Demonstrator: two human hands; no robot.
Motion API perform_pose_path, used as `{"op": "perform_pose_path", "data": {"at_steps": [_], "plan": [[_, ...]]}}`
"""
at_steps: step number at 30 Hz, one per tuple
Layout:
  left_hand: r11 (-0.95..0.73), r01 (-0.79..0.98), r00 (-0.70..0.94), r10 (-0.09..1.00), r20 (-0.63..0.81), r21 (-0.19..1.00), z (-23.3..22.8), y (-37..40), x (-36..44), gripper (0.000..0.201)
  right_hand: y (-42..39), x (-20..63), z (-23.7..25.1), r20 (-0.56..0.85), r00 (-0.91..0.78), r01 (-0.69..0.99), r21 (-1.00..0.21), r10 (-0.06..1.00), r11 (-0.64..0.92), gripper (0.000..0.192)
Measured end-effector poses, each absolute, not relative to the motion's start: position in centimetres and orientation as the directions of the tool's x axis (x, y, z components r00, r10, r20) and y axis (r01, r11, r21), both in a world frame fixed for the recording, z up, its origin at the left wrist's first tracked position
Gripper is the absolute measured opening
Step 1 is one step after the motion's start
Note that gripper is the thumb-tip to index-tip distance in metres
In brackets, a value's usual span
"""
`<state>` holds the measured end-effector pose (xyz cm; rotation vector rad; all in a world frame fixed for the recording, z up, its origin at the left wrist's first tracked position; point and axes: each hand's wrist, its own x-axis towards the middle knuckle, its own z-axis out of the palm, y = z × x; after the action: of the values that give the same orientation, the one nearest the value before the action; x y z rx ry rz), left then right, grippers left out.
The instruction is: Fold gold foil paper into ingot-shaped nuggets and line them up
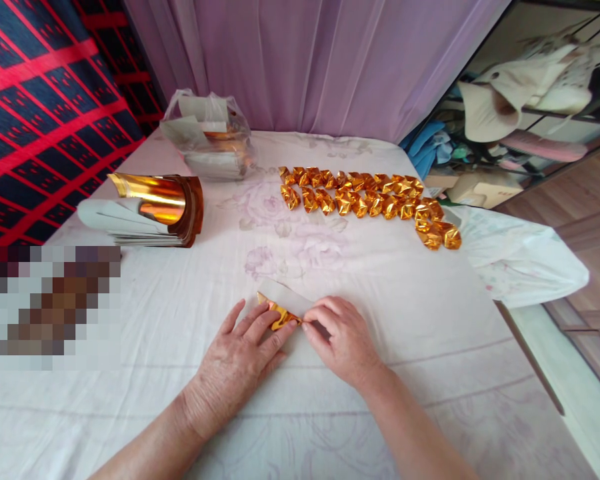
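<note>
Hands are working at the near edge of the cloth-covered table (pixel 430 347): the left hand (pixel 235 363) is lying flat with fingers spread, pressing down a partly folded paper sheet (pixel 283 308), gold on one side and white on the other, while the right hand (pixel 343 340) is pinching its gold fold between thumb and fingertips. Farther off, folded gold pieces (pixel 370 200) are lying in rows at right, a curled stack of gold sheets (pixel 153 210) is resting at left, and a plastic bag (pixel 210 137) is sitting before the purple curtain (pixel 320 60).
</note>
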<state>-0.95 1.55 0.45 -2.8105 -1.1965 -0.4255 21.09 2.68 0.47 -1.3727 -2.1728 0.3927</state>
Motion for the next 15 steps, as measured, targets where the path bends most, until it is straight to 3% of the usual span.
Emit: {"op": "perform_pose_path", "data": {"at_steps": [9, 15], "plan": [[-0.695, 0.715, 0.655, 0.703, 0.278, 0.072, 0.61, 1.57, -0.90, 0.037, 2.77, 21.52, 0.40, 0.270, -0.338, 0.707, -0.559, 0.902, 0.433, 0.019], [-0.685, 0.725, 0.647, 0.712, 0.272, 0.069, 0.64, 1.48, -0.74, 0.036, 2.81, 21.37, 0.62, 0.257, -0.335, 0.707, -0.567, 0.906, 0.423, 0.010]]}}
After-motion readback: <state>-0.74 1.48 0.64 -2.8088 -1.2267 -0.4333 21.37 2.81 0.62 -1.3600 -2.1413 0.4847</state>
